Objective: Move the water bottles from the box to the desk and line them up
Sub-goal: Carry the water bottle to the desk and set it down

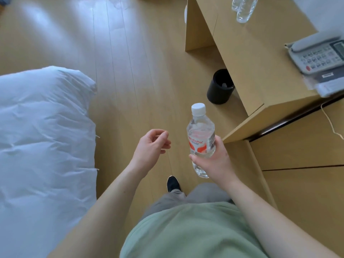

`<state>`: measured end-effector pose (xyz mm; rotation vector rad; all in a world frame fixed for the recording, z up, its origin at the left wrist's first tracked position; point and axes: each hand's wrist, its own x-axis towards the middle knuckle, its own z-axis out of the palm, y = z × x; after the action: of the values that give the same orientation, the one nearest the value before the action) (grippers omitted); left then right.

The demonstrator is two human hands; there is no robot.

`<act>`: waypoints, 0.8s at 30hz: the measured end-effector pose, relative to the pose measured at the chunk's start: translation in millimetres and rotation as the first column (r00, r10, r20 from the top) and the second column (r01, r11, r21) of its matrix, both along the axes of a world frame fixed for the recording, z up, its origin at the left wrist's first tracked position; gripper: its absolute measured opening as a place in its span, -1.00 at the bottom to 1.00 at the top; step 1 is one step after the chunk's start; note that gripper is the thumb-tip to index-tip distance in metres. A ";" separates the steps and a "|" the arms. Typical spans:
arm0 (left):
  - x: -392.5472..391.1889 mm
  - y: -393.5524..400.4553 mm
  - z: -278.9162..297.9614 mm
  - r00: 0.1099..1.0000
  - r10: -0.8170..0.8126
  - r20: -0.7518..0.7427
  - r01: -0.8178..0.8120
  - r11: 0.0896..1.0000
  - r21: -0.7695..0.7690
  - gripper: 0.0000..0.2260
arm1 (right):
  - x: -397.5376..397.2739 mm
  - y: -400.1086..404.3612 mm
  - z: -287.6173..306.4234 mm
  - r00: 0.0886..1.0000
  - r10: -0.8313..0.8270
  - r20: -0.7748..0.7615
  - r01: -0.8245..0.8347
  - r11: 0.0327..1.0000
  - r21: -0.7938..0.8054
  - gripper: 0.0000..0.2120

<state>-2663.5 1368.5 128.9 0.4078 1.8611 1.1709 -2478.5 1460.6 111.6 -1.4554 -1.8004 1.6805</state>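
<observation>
My right hand (214, 162) grips a clear water bottle (200, 135) with a white cap and a red-and-white label, held upright above the floor, just left of the desk's near corner. My left hand (152, 146) hangs beside it with loosely curled fingers and holds nothing. On the wooden desk (247, 58), at the far end near the top edge of the view, stand two clear bottles (243, 10), partly cut off. The box is out of view.
A grey desk phone (316, 54) sits on papers at the desk's right side. A black waste bin (220, 87) stands on the floor under the desk edge. A bed with a white duvet (44, 138) fills the left. Wood floor runs between.
</observation>
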 end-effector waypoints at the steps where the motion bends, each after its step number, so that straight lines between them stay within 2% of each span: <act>1: -10.6 7.7 1.8 1.000 0.000 0.006 0.000 1.000 0.007 -0.87 | -9.4 5.4 1.1 1.000 -0.001 0.003 0.001 1.000 0.001 -0.42; 12: -101.6 105.9 1.2 0.997 -0.074 0.031 0.074 0.997 0.013 -0.86 | -94.8 90.6 -3.7 0.997 -0.072 0.015 0.072 0.997 0.031 -0.39; 24: -179.8 282.5 9.7 0.991 -0.134 0.001 0.134 0.990 -0.032 -0.83 | -169.0 255.7 -9.6 0.991 -0.126 -0.036 0.124 0.992 -0.034 -0.36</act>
<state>-2843.3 1651.0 138.6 0.5073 1.8219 1.0493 -2647.5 1716.3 102.0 -1.5052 -1.6338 1.6708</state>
